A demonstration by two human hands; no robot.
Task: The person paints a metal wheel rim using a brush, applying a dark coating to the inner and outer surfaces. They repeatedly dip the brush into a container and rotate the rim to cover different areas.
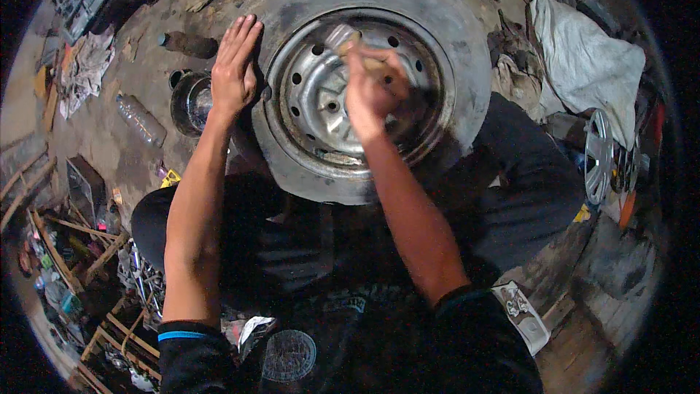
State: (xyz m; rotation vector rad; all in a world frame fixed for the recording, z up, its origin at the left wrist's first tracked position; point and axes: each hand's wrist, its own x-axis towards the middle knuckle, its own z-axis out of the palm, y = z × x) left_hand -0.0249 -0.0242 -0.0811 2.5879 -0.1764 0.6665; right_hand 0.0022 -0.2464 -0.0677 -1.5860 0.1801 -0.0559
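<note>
A tyre (456,66) on a silver steel wheel rim (315,106) lies before me, its near edge at my crossed legs. My left hand (235,76) lies with fingers stretched out against the tyre's left sidewall and holds nothing. Over the rim's dish is my right hand (370,87), smeared by motion. Its fingers are closed around a brush (343,38), with a pale flat end and a yellowish handle. Blur hides the brush's details and whether it touches the metal. Beside my left wrist stands an open metal can (192,102) with a silvery inside.
Two dirty plastic bottles, a dark one (188,44) and a clearer one (141,120), lie at left. A pale cloth (583,58) and a silver wheel cover (598,153) are at right. Wooden frames (95,248) and scrap clutter the lower left.
</note>
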